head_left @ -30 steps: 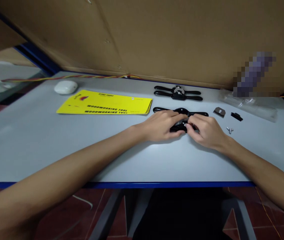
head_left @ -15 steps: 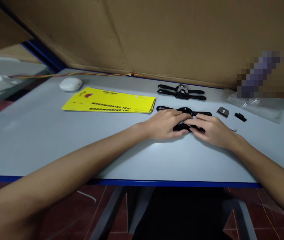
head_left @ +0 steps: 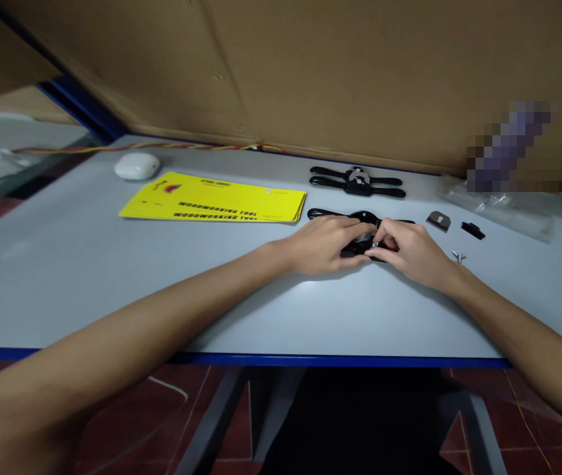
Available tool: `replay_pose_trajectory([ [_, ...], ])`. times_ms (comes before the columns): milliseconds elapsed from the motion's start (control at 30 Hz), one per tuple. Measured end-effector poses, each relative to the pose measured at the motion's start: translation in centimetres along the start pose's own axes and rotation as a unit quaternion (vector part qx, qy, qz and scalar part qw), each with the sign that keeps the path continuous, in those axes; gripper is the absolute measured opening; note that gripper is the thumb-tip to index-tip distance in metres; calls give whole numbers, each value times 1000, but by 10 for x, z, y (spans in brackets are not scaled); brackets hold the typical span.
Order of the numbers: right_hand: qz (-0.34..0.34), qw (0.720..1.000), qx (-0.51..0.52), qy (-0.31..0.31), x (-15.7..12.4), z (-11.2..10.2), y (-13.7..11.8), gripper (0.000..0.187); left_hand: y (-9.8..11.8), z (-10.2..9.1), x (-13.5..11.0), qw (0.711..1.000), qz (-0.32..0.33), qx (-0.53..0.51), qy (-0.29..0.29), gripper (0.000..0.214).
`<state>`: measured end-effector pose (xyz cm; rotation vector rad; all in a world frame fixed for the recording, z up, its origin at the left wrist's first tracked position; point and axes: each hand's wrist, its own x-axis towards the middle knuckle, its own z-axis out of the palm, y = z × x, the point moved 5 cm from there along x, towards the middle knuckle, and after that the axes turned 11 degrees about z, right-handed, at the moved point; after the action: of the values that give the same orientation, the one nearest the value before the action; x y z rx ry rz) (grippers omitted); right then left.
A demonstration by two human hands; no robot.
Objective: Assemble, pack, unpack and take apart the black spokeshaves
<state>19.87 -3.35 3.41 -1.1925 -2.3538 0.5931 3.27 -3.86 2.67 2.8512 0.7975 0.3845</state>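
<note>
My left hand [head_left: 323, 245] is closed around the middle of a black spokeshave [head_left: 353, 251] lying on the table, its fingers partly covering the tool. My right hand [head_left: 412, 249] pinches a small silver screw [head_left: 374, 245] at the centre of that spokeshave, thumb and index finger together. Just behind both hands lies another black spokeshave body [head_left: 328, 213], partly hidden by them. To the right of my right hand are a flat steel blade [head_left: 438, 220] with a slot, a small black cap piece [head_left: 473, 229] and a silver wing screw [head_left: 459, 256].
Two black spokeshaves [head_left: 377, 189] lie close together at the back. Yellow printed cards [head_left: 212, 198] are stacked to the left, by a white rounded case [head_left: 136, 165]. Clear plastic bags [head_left: 523, 218] lie at the back right. A cardboard wall [head_left: 311, 79] stands behind the table.
My right hand's fingers have drawn up from lying along the spokeshave into a pinch at the screw. My left hand keeps its hold almost unchanged. The view has shifted slightly.
</note>
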Motion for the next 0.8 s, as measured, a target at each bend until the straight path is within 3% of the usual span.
replay_pose_trajectory([
  [200, 17, 993, -114, 40, -5, 2, -6, 19, 2, 0, 2, 1000, -18, 7, -9, 47],
  [433, -29, 965, -258, 45, -6, 4, -13, 28, 1, 2, 4, 999, -44, 15, -18, 50],
  [800, -72, 990, -124, -4, -10, -11, 0, 12, 1, 1, 1, 998, -62, -14, -6, 60],
])
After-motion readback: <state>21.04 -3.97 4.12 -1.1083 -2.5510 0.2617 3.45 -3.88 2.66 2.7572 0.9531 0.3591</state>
